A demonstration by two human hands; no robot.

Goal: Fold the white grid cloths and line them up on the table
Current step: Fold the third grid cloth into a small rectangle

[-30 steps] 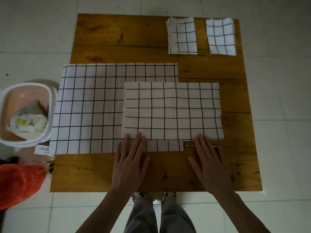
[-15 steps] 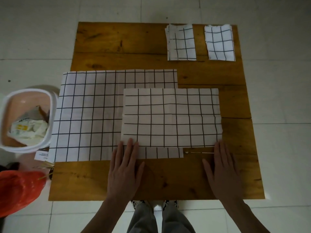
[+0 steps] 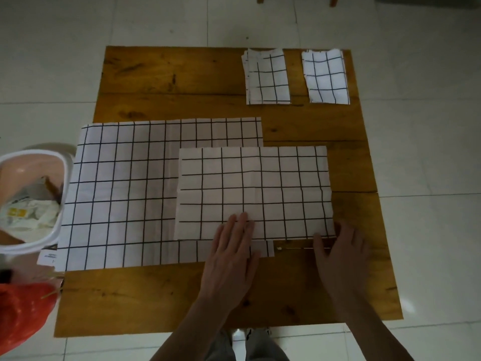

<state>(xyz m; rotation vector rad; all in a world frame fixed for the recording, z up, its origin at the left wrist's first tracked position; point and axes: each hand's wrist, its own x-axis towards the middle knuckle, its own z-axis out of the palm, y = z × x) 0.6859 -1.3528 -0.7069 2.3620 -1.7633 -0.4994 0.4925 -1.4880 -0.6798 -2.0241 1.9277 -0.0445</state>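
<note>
Grid cloths on bench, hands at near edge.
Half-folded cloth centre-right, overlapping flat cloth, which overhangs bench's left edge. Left hand flat, fingers straight on near hem; right hand at near-right corner, fingertips hidden, grip can't tell. Two folded cloths far right. Bare wood far left. Bin cut off at left.

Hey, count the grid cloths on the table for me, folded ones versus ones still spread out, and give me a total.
Folded small cloths: 2, left one and right one
Spread-out cloths: 2, big one and half-size one on top
Total: 4
</note>
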